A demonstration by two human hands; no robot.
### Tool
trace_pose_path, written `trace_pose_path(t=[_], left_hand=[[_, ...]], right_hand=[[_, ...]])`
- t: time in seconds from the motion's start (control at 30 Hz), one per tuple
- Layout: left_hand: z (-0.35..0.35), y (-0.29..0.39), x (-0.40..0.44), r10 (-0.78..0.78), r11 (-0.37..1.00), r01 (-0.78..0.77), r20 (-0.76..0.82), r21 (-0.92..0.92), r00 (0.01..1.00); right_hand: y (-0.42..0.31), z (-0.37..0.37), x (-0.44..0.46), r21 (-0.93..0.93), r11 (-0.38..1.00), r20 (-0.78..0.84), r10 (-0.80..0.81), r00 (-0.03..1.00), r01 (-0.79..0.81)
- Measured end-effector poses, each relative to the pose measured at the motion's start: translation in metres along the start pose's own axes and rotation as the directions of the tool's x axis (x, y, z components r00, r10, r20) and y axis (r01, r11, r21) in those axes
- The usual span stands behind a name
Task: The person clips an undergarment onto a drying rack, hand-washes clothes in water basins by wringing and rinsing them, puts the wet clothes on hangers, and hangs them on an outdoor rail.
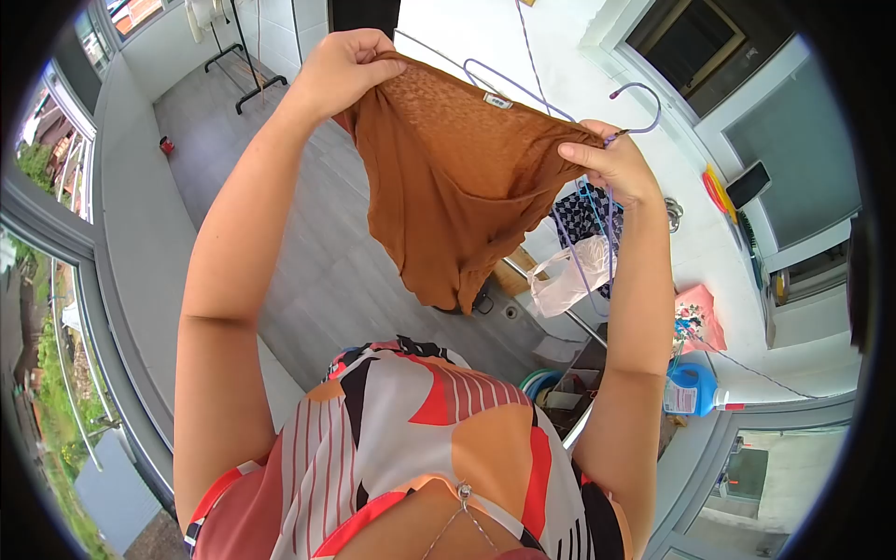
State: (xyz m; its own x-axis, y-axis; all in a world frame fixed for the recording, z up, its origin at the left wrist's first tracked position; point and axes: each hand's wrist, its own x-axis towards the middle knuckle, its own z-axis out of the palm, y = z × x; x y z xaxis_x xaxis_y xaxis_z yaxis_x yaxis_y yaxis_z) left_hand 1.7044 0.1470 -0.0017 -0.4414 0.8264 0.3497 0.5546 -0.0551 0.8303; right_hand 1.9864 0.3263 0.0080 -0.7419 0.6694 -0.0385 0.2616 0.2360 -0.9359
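Observation:
A brown garment (439, 177) with a small white label at its neckline is stretched between my two hands and hangs down. My left hand (345, 75) pinches its upper left corner between thumb and fingers. At the upper right corner my right hand (611, 163) grips the cloth, with a purple hanger (659, 110) right at the fingers. The hanger's hook curves out above that hand. Whether the hanger is inside the cloth cannot be made out. Behind the right forearm hang more hangers and a dark patterned cloth (579, 215).
A pale plastic bag (571, 275) hangs by a metal rail near my right forearm. Farther right are a pink floral bag (698, 319) and a blue bottle (691, 390). A black rack (245, 65) stands at the back left, and windows line the left side.

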Motion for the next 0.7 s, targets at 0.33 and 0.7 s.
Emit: trace_pose_path(t=[0.33, 0.7], left_hand=[[-0.039, -0.009, 0.004, 0.133, 0.866, 0.086, -0.393, 0.493, 0.91], [-0.145, -0.067, 0.005, 0.023, 0.929, 0.157, -0.475, 0.335, 0.88]], right_hand=[[0.024, 0.022, 0.064, -0.705, 0.67, -0.265, -0.552, 0.791, 0.232], [-0.011, 0.109, 0.133, 0.35, 0.927, 0.204, -0.215, 0.955, 0.134]])
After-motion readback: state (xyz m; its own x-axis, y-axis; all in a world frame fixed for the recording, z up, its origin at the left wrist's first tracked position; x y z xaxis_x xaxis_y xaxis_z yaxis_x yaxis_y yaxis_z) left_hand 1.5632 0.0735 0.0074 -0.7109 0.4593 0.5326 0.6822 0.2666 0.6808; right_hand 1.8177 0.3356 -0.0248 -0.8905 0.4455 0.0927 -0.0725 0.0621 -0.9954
